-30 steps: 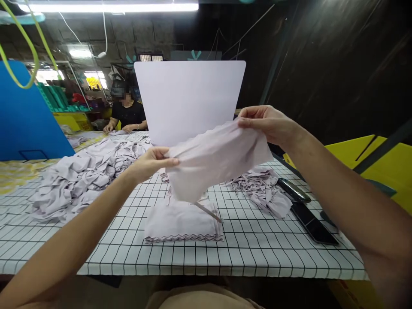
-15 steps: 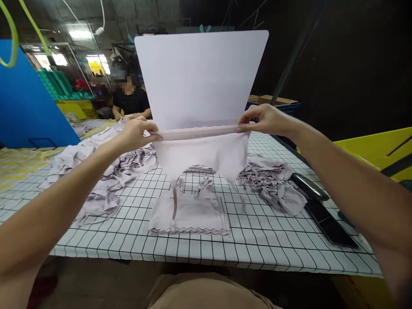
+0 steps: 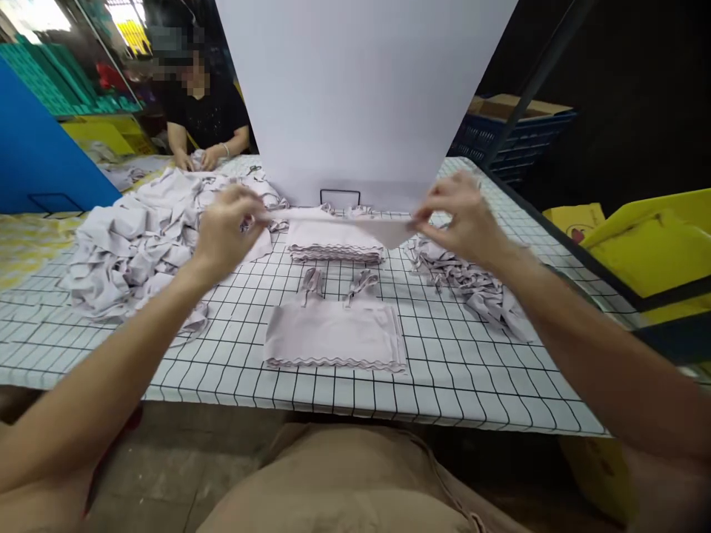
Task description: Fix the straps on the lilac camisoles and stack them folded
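A pale pink-grey camisole (image 3: 389,228) is stretched between my hands above the table, seen nearly edge-on and blurred. My left hand (image 3: 230,229) pinches one end of its edge, and my right hand (image 3: 458,218) pinches the other. Nearer to me, a flat stack of matching camisoles (image 3: 333,333) lies with straps pointing away and wavy hems towards me. Behind it sits a second neat stack (image 3: 333,240), partly hidden by the held camisole.
Loose pale garments are heaped on the left (image 3: 144,222), with a smaller pile (image 3: 472,285) on the right. A white board (image 3: 355,96) stands behind the stacks, a blue board (image 3: 44,148) at left. A co-worker (image 3: 205,111) sits across the checked table (image 3: 461,385). Yellow crate (image 3: 661,237) at right.
The camisole hung down spread out before; now it is swung nearly flat between my hands. My view has tilted downward, showing the rear stack and more of the co-worker's hands.
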`<state>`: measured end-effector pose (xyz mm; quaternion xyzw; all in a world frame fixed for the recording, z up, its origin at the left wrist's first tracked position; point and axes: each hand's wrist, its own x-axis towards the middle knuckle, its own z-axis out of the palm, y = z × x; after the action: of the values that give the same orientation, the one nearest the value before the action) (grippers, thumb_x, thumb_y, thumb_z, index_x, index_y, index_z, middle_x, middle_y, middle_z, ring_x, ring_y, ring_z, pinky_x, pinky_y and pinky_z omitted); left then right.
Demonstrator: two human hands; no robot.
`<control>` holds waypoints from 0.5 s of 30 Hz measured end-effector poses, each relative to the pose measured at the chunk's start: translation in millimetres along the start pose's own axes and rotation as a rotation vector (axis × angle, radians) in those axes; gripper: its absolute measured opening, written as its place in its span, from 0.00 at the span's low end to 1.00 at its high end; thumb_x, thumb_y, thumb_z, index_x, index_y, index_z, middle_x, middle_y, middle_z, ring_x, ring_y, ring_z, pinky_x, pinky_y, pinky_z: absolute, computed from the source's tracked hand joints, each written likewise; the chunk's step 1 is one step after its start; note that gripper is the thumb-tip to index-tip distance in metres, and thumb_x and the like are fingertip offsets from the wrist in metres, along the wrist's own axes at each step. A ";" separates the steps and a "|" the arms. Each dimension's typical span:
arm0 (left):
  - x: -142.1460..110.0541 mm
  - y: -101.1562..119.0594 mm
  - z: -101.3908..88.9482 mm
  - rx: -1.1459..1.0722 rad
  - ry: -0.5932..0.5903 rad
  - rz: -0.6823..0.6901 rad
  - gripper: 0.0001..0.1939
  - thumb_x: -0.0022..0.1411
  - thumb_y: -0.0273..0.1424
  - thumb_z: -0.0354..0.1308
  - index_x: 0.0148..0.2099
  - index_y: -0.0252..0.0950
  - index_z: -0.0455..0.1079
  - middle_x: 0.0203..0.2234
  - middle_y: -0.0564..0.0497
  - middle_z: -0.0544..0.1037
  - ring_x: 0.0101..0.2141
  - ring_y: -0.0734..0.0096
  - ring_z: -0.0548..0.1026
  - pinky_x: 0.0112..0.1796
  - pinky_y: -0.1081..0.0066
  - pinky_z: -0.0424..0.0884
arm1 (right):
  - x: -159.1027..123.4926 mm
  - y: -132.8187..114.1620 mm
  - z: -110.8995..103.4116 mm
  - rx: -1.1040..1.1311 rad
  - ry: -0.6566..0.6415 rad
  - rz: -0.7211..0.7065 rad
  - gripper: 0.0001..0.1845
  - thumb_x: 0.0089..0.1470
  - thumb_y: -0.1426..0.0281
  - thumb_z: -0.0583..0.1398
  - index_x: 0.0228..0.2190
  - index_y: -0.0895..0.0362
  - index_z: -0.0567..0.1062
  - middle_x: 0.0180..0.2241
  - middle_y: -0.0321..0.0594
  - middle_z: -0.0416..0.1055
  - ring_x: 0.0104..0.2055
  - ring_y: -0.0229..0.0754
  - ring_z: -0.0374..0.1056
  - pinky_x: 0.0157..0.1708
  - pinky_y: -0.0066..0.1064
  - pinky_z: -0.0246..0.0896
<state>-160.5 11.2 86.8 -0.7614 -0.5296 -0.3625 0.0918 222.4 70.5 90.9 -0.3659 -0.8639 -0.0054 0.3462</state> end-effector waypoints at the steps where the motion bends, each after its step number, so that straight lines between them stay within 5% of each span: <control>1: -28.5 -4.4 14.8 -0.053 -0.067 -0.027 0.07 0.64 0.34 0.58 0.38 0.36 0.74 0.41 0.47 0.78 0.38 0.66 0.73 0.41 0.66 0.71 | -23.0 -3.3 16.4 0.039 -0.042 -0.012 0.08 0.58 0.64 0.63 0.27 0.52 0.76 0.35 0.43 0.72 0.47 0.54 0.64 0.51 0.57 0.56; 4: -105.2 -12.6 52.3 -0.120 -0.202 -0.139 0.07 0.61 0.27 0.54 0.38 0.38 0.73 0.32 0.50 0.79 0.30 0.69 0.74 0.34 0.70 0.71 | -82.7 -12.0 59.4 0.106 -0.221 0.002 0.07 0.59 0.70 0.59 0.29 0.52 0.75 0.32 0.39 0.74 0.41 0.49 0.67 0.52 0.57 0.56; 7: -148.7 -10.3 66.2 -0.129 -0.214 -0.150 0.14 0.58 0.22 0.51 0.42 0.37 0.75 0.34 0.48 0.80 0.34 0.67 0.77 0.36 0.69 0.73 | -115.5 -20.6 80.0 0.101 -0.279 0.036 0.08 0.58 0.74 0.56 0.29 0.54 0.73 0.29 0.39 0.74 0.36 0.47 0.66 0.53 0.57 0.54; 12: -169.3 2.8 47.0 -0.145 -0.118 -0.076 0.12 0.63 0.23 0.53 0.42 0.38 0.77 0.33 0.49 0.77 0.34 0.68 0.77 0.34 0.71 0.73 | -135.9 -39.6 69.1 0.099 -0.160 0.013 0.09 0.61 0.75 0.55 0.31 0.53 0.73 0.29 0.39 0.75 0.37 0.47 0.67 0.52 0.52 0.57; 15: -181.7 8.1 36.4 -0.145 -0.162 -0.031 0.13 0.65 0.22 0.53 0.42 0.39 0.77 0.34 0.48 0.77 0.34 0.67 0.77 0.33 0.71 0.75 | -153.3 -50.1 63.4 0.091 -0.175 -0.033 0.10 0.63 0.73 0.56 0.31 0.52 0.75 0.29 0.39 0.76 0.38 0.46 0.69 0.56 0.55 0.56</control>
<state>-169.0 -107.6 -55.5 -0.7845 -0.5194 -0.3386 -0.0121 228.5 -45.9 -37.3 -0.3349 -0.8960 0.0600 0.2854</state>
